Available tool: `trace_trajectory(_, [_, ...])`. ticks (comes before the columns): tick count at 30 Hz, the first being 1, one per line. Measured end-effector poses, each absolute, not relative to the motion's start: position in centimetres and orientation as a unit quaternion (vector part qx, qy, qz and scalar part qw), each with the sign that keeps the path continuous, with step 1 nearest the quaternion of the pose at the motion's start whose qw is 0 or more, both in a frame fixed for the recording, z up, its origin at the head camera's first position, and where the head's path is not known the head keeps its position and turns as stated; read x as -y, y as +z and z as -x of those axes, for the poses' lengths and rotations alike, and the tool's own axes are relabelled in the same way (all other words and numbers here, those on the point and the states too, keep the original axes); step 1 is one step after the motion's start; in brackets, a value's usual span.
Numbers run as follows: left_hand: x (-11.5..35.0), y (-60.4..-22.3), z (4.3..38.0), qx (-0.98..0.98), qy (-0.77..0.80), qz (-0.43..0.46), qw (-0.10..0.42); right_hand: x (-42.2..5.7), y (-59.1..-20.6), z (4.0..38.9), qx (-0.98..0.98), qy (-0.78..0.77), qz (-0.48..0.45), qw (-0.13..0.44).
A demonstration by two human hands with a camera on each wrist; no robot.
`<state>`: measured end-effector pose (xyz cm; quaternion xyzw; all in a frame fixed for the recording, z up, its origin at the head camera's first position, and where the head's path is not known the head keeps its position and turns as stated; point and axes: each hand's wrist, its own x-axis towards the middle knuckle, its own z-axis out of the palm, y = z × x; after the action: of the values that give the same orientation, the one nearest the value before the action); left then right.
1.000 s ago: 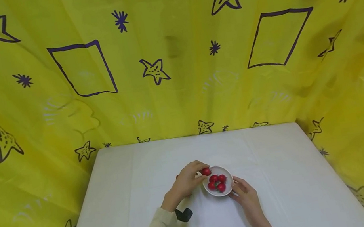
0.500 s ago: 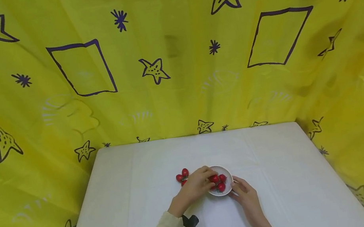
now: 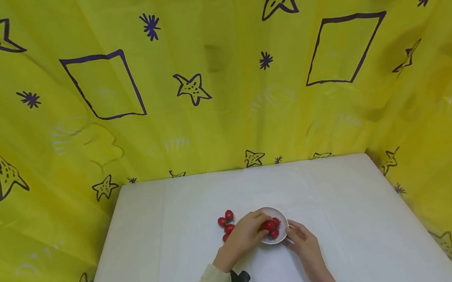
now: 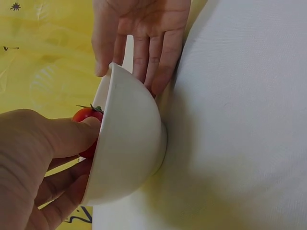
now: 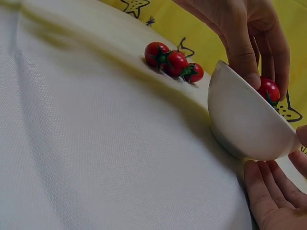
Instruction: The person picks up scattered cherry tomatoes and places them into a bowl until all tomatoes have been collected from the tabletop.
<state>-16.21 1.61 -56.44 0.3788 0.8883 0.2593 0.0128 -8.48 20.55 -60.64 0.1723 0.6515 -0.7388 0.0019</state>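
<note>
One bowl: the right hand gripped its side; the left hand pinched one tomato at its mouth. Left of the bowl, four tomatoes showed, against three half a second earlier.

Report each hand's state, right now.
Left hand: closed, pinching a red cherry tomato at the bowl's rim.
Right hand: closed, holding the white bowl, thumb at its rim.
</note>
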Motion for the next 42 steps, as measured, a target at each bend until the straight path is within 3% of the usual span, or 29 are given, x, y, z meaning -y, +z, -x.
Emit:
trace_trajectory(15, [-2.2, -57.3, 16.1, -0.892, 0.232, -0.388, -0.009, -20.4, -60.9, 8.6, -0.636, -0.754, -0.165, -0.007])
trace_trajectory(31, [-1.8, -56.5, 16.4, -0.888, 0.255, -0.383, 0.007, -20.4, -60.8, 8.6, -0.650, -0.742, -0.165, -0.006])
trace_trajectory(37, [-1.1, -56.8, 16.5, -0.881, 0.319, -0.350, -0.001, -20.3, -60.7, 8.7, -0.660, -0.731, -0.172, -0.007])
trace_trajectory(42, [0.0, -57.2, 15.7, -0.871, 0.394, -0.293, 0.027, -20.2, -60.8, 8.6, -0.660, -0.731, -0.174, -0.006])
